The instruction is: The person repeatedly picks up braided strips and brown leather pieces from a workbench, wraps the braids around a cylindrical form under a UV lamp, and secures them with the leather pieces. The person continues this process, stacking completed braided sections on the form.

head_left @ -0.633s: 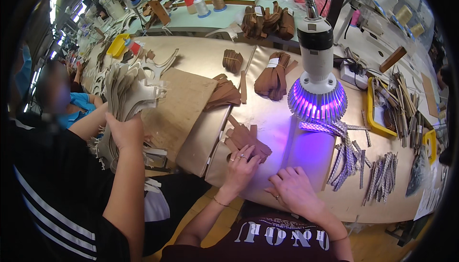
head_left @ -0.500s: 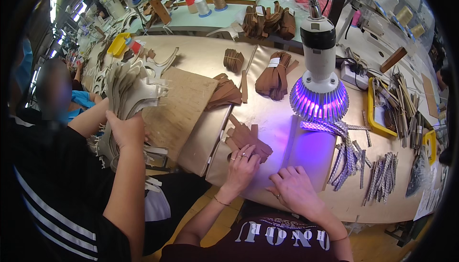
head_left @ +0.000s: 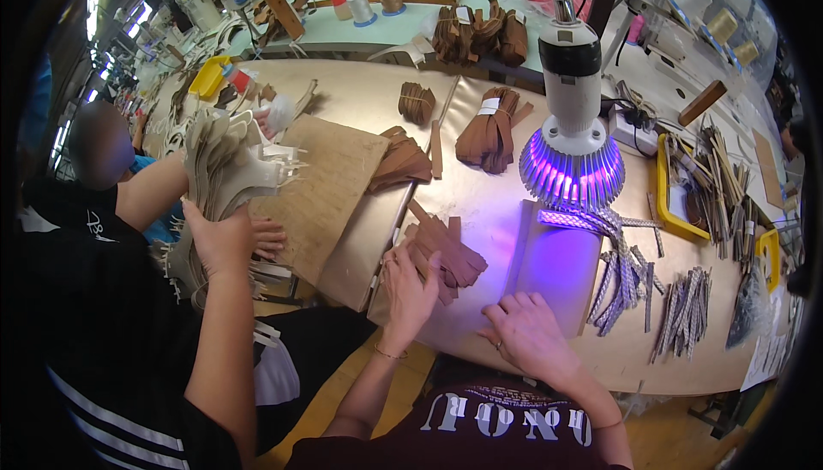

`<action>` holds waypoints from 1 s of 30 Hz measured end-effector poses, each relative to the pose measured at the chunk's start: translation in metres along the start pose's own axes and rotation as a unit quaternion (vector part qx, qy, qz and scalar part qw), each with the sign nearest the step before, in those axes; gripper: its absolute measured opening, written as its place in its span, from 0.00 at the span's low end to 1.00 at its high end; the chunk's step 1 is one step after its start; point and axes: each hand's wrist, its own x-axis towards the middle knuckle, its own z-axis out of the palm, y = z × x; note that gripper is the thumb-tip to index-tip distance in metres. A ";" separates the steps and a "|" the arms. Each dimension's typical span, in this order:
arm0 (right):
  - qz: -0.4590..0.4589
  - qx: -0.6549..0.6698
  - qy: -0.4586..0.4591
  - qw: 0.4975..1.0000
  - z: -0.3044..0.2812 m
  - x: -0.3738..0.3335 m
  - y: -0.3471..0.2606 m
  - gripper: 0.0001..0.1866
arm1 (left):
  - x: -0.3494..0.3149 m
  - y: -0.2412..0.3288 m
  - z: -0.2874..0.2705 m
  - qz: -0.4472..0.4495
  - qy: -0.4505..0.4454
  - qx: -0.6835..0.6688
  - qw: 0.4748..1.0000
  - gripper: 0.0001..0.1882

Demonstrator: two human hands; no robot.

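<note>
My left hand (head_left: 410, 292) is at the left edge of a loose pile of flat brown strips (head_left: 454, 256), its fingers and thumb apart. I cannot see anything gripped in it. Palm down on the table edge rests my right hand (head_left: 530, 333), fingers loosely bent, thumb apart, holding nothing. Beyond it lies a flat panel (head_left: 549, 264), tinted violet by a lamp (head_left: 573, 165) hanging over it. Braided silvery strips (head_left: 624, 277) lie bunched across the panel's right side.
At left a co-worker's hand (head_left: 219, 243) holds a stack of pale cut pieces (head_left: 227, 165) beside a tan board (head_left: 330, 191). Tied brown strip bundles (head_left: 490, 131) lie farther back. On the right are a yellow tray (head_left: 681, 204) and more braided strips (head_left: 683, 311).
My left hand has drawn back leftward from the top of the brown strips, and its fingers have spread. My right hand has hardly moved. The co-worker's second hand now shows beside the board.
</note>
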 end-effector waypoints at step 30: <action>-0.025 -0.034 -0.050 0.998 -0.004 0.046 0.014 0.11 | -0.005 -0.029 -0.009 0.051 -0.029 -0.083 0.995 0.09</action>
